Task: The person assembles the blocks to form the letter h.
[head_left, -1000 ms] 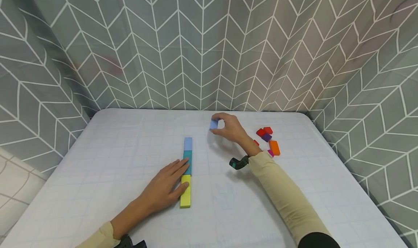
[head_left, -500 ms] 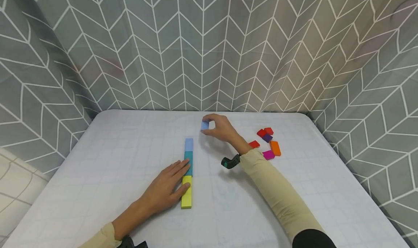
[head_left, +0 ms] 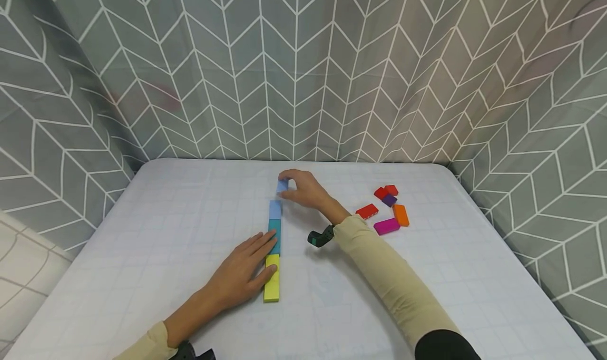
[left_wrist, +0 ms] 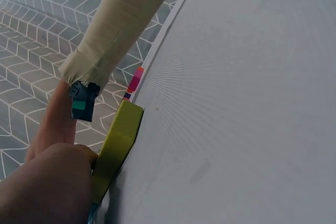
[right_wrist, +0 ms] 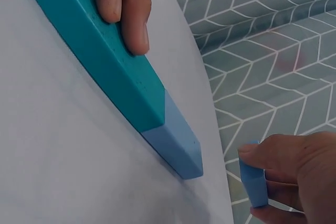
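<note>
So my feed shows ten blocks. The right hand (head_left: 303, 190) is pinching one light-blue block (head_left: 282, 186) near frame centre, just past the top end of a row. That row's three: a second light-blue block (head_left: 275, 209), one teal block (right_wrist: 100, 61), one yellow block (head_left: 272, 289). The left hand (head_left: 242, 273) lies on it, fingers straight onto the teal, thumb on the yellow. Right of centre on the counter (head_left: 189, 207) I count six: three red blocks (head_left: 367, 211), one purple block (head_left: 389, 200), one orange block (head_left: 400, 215), one magenta block (head_left: 387, 226). Any print's too small to read.
</note>
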Tool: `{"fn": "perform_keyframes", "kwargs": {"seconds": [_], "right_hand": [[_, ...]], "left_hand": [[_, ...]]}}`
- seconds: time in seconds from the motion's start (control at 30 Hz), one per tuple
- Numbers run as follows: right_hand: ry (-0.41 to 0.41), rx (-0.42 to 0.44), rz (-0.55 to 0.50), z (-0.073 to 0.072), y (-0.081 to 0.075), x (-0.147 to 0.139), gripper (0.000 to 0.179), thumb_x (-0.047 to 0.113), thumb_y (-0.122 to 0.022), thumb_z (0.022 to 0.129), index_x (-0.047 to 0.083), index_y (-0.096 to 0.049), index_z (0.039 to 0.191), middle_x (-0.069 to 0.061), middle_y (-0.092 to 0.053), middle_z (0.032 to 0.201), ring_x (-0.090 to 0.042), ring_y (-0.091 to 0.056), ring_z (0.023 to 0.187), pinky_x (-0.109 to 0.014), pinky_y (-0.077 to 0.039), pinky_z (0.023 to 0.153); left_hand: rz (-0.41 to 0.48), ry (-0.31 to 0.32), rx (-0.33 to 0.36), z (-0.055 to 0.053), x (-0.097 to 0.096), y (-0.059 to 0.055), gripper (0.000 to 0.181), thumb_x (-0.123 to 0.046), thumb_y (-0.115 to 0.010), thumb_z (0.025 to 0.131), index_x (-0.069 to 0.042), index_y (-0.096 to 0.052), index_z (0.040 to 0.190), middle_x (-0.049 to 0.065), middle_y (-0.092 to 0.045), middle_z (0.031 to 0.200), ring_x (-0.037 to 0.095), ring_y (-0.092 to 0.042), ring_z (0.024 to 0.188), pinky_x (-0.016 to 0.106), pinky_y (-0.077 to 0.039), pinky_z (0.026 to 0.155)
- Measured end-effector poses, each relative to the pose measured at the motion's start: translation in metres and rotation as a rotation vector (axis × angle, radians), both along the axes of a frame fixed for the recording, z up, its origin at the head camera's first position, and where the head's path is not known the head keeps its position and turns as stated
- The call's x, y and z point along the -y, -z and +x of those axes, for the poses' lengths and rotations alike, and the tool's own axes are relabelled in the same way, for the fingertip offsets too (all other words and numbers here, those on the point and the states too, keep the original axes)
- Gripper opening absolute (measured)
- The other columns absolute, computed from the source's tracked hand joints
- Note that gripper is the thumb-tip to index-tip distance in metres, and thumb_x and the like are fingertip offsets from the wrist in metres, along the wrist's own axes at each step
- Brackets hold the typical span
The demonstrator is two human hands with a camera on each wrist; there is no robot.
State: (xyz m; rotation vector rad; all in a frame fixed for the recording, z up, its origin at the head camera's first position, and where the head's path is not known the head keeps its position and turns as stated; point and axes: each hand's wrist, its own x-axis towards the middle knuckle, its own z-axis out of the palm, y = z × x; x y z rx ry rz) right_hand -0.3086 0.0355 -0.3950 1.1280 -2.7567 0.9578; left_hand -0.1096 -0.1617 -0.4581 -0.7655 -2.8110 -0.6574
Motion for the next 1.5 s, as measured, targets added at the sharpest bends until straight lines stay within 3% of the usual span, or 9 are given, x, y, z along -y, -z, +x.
{"fn": "perform_keyframes", "kwargs": {"seconds": [0.47, 1.03, 1.5], "right_hand": [[-0.034, 0.003, 0.028, -0.005, 0.007, 0.017, 0.044, 0.01, -0.075, 0.097, -0.003, -0.062, 0.136, -0.017, -0.062, 0.141, -0.028, -0.053, 0.135, -0.036, -0.039, 0.115], [-0.035, 0.077, 0.069, -0.009, 0.017, 0.02, 0.041, 0.013, -0.072, 0.1, -0.004, -0.062, 0.136, -0.018, -0.06, 0.143, -0.03, -0.05, 0.139, -0.036, -0.038, 0.116], [-0.015, 0.13, 0.089, -0.007, 0.016, 0.021, 0.039, 0.012, -0.067, 0.102, -0.003, -0.063, 0.138, -0.018, -0.06, 0.144, -0.031, -0.049, 0.14, -0.04, -0.038, 0.116]], "left_hand": [[0.0, 0.015, -0.029, -0.001, 0.001, 0.002, 0.065, -0.045, -0.053, 0.108, -0.004, -0.046, 0.157, 0.005, -0.035, 0.166, 0.033, -0.033, 0.15, 0.052, -0.03, 0.12], [0.017, 0.023, -0.042, -0.001, 0.001, 0.001, 0.063, -0.043, -0.055, 0.107, -0.003, -0.047, 0.156, 0.006, -0.036, 0.166, 0.035, -0.035, 0.149, 0.053, -0.031, 0.119], [0.015, 0.016, -0.049, 0.0, 0.001, 0.0, 0.064, -0.043, -0.056, 0.107, -0.003, -0.047, 0.156, 0.006, -0.037, 0.165, 0.035, -0.035, 0.149, 0.053, -0.032, 0.119]]}}
